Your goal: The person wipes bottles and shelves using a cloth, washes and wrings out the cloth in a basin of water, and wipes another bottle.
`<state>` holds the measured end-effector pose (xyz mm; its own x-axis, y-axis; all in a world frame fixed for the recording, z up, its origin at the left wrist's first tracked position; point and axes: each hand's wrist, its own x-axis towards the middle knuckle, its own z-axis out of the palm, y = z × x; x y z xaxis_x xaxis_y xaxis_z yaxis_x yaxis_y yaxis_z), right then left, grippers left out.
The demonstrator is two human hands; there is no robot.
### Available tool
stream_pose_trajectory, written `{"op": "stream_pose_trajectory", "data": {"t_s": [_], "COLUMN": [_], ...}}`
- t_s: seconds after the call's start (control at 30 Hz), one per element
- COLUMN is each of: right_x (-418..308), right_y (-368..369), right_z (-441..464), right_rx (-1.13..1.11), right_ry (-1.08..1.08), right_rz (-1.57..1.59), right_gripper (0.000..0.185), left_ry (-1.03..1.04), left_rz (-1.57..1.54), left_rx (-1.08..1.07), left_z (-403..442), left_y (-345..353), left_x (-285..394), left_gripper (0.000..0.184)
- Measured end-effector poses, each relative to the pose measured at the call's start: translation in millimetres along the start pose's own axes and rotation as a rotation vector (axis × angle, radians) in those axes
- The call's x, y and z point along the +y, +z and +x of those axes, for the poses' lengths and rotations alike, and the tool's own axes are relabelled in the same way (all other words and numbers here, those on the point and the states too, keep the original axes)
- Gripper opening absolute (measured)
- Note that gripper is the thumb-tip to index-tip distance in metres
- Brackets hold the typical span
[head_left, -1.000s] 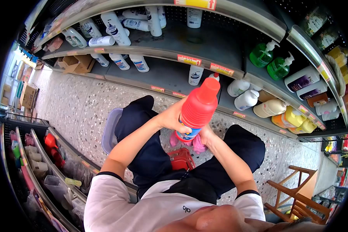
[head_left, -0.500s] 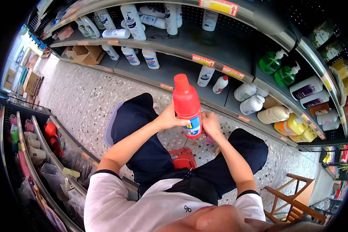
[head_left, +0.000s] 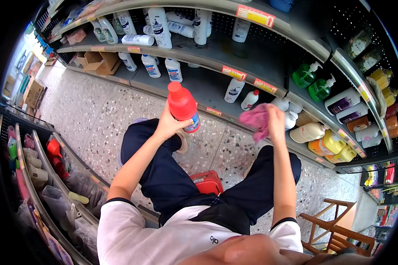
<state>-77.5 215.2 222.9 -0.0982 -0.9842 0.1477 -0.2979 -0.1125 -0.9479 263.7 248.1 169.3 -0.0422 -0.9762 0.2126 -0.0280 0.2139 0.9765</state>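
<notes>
Shelving [head_left: 208,53] curves beyond the speckled floor [head_left: 106,106]. My left hand [head_left: 169,123] wraps round a glossy red bottle [head_left: 183,106], blue-labelled, cap up, above the floor; my right [head_left: 275,124] pinches a crumpled pink cloth [head_left: 256,121] near the bottom shelf.

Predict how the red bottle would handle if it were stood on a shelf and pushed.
The red bottle would probably tip with a high push, being taller than it is wide. Its round body would likely roll once down. It looks fairly stiff, with no visible dent under the left hand; the opaque plastic hides how full, so how heavy, it is.
</notes>
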Motion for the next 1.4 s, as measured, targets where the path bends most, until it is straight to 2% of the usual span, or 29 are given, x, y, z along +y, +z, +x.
{"op": "stream_pose_trajectory", "data": {"t_s": [0.07, 0.1, 0.23, 0.37, 0.43, 0.5, 0.57, 0.63, 0.67, 0.83, 0.87, 0.97, 1.1, 1.13, 1.27, 1.4], "right_x": [-16.6, -18.5, -45.4, -70.5, -65.3, -53.8, -21.2, -1.3, 6.9, 106.1, 120.6, 135.1, 182.2, 195.3, 252.8, 278.8], "right_y": [-15.5, -30.4, -59.0, -64.4, -53.5, -33.4, -15.5, 18.8, 38.6, 137.0, 152.5, 200.5, 247.1, 254.0, 275.2, 288.7], "right_z": [-1.0, 0.7, 6.7, 13.8, 22.6, 32.4, 52.0, 65.3, 70.3, 115.5, 122.6, 137.9, 157.4, 163.3, 181.5, 204.1], "right_rx": [0.142, 0.113, 0.255, 0.237, 0.189, 0.114, 0.031, -0.101, -0.182, -0.461, -0.455, -0.429, -0.567, -0.661, -1.079, -1.264], "right_ry": [-0.079, -0.081, -0.260, -0.341, -0.353, -0.268, -0.283, -0.257, -0.134, -0.117, -0.108, -0.026, -0.086, -0.158, -0.405, -0.466], "right_rz": [-0.036, -0.056, -0.159, -0.313, -0.279, -0.240, -0.380, -0.388, -0.357, -0.386, -0.472, -0.469, -0.319, -0.391, -0.588, -0.598], "right_gripper": [0.029, 0.030, 0.032, 0.034, 0.032, 0.031, 0.029, 0.029, 0.030, 0.030, 0.030, 0.029, 0.026, 0.025, 0.041, 0.048], "left_ry": [0.061, 0.082, 0.150, 0.203, 0.191, 0.168, 0.126, 0.109, 0.096, -0.021, -0.026, -0.096, -0.205, -0.219, -0.270, -0.306], "left_rz": [-0.012, 0.020, 0.170, 0.268, 0.292, 0.256, 0.243, 0.247, 0.250, 0.238, 0.236, 0.221, 0.212, 0.215, 0.158, 0.142], "left_rx": [0.039, 0.045, 0.082, 0.115, 0.144, 0.171, 0.199, 0.235, 0.248, 0.287, 0.299, 0.278, 0.245, 0.234, 0.230, 0.237], "left_z": [1.8, 3.7, 12.3, 16.9, 17.1, 19.3, 22.5, 26.3, 28.5, 46.6, 50.4, 61.5, 73.6, 77.2, 84.1, 84.8], "left_y": [-12.2, -19.7, -49.3, -76.3, -85.6, -95.1, -102.4, -105.6, -107.4, -117.5, -117.6, -120.9, -114.3, -113.3, -107.9, -102.7], "left_x": [13.8, 16.1, 37.8, 49.7, 55.1, 46.7, 38.7, 29.4, 22.1, -45.8, -63.9, -115.0, -161.4, -172.2, -205.0, -237.5], "left_gripper": [0.083, 0.083, 0.080, 0.079, 0.078, 0.077, 0.077, 0.077, 0.077, 0.080, 0.080, 0.079, 0.079, 0.079, 0.080, 0.079]}}
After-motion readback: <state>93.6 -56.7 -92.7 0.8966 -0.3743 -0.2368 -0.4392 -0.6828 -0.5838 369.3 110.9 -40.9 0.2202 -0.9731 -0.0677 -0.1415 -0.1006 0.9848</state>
